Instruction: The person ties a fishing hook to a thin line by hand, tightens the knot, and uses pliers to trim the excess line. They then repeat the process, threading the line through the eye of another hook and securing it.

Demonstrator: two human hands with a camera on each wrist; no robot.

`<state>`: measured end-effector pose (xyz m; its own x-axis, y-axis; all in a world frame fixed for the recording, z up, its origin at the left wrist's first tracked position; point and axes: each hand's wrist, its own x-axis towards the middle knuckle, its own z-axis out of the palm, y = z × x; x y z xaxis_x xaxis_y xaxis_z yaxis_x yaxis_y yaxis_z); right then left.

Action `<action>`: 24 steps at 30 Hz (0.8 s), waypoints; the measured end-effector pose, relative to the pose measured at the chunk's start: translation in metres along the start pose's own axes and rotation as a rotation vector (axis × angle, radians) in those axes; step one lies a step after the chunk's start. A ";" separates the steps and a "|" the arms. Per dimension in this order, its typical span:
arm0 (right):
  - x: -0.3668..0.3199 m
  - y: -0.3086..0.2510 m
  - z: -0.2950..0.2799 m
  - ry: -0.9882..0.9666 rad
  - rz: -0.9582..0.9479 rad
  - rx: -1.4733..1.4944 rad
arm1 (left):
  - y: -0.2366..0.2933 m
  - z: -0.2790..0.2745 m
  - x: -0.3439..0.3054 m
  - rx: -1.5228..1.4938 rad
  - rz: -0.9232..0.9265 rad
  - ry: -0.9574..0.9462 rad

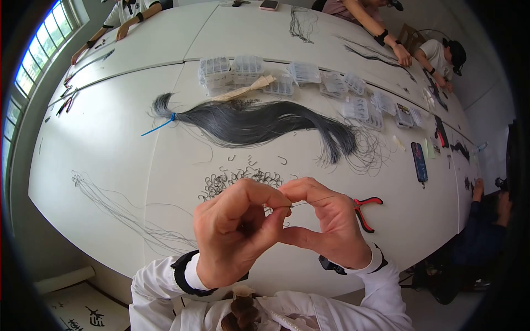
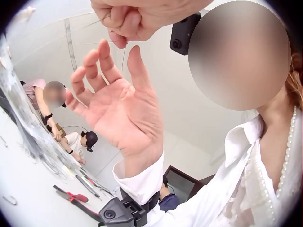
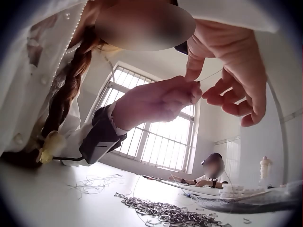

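At the far left a barred window (image 1: 47, 49) stands over the white table (image 1: 105, 149), and a pair of dark-handled pliers (image 1: 67, 103) lies near that edge. Next, a bunch of loose thin strands (image 1: 118, 208) trails across the surface towards the seated person's left sleeve (image 1: 157, 278). A thick dark hank (image 1: 243, 124) of strands comes after it, bound near its left end by a blue tie (image 1: 159, 126), its right end fraying into loose curls. Nearer the person lies a heap of small curved hooks (image 1: 240, 176), partly covered from above by the left hand (image 1: 237, 231), with a few hooks lying singly about it. The left hand is raised above the table, thumb and bent forefinger pinching a fine line (image 1: 312, 202); whether a hook is also held there cannot be told. Clear compartment boxes (image 1: 248, 65) stand in a row beyond the hank. The right hand (image 1: 331, 223) faces the left, its fingers spread and slightly bent; the line runs towards its fingertips, but contact cannot be confirmed. To its right rest red-handled pliers (image 1: 358, 204) and, farther over, a dark phone (image 1: 419, 163), face up.
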<state>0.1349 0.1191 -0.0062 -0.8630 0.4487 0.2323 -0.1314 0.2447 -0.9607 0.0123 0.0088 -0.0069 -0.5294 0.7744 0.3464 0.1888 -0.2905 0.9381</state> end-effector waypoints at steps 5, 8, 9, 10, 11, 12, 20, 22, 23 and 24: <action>-0.001 0.000 0.001 -0.029 0.037 -0.021 | -0.001 -0.001 -0.001 0.010 -0.010 -0.006; 0.000 -0.009 0.000 -0.013 0.036 -0.121 | -0.002 -0.001 -0.001 0.023 -0.006 -0.003; 0.000 -0.009 0.000 -0.012 0.036 -0.121 | -0.002 -0.001 -0.001 0.023 -0.006 -0.004; 0.000 -0.008 0.001 -0.006 0.008 -0.142 | -0.003 -0.001 -0.001 0.038 0.007 0.002; 0.000 -0.008 0.001 0.001 -0.020 -0.162 | -0.003 -0.001 -0.001 0.053 0.019 0.007; -0.001 -0.008 0.001 0.003 -0.020 -0.162 | -0.002 0.000 -0.002 0.053 0.018 0.005; -0.006 -0.019 0.001 0.093 -0.211 -0.505 | 0.002 0.000 -0.001 0.185 0.102 -0.005; -0.007 -0.019 0.004 0.123 -0.253 -0.534 | 0.002 0.000 -0.002 0.205 0.118 -0.009; -0.008 -0.019 0.006 0.153 -0.295 -0.562 | 0.002 0.000 -0.001 0.225 0.134 -0.012; -0.009 -0.021 0.005 0.154 -0.295 -0.563 | 0.003 0.000 -0.001 0.225 0.134 -0.013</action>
<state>0.1431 0.1054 0.0113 -0.7445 0.4020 0.5331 -0.0402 0.7700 -0.6368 0.0131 0.0068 -0.0049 -0.4769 0.7450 0.4664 0.4362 -0.2600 0.8615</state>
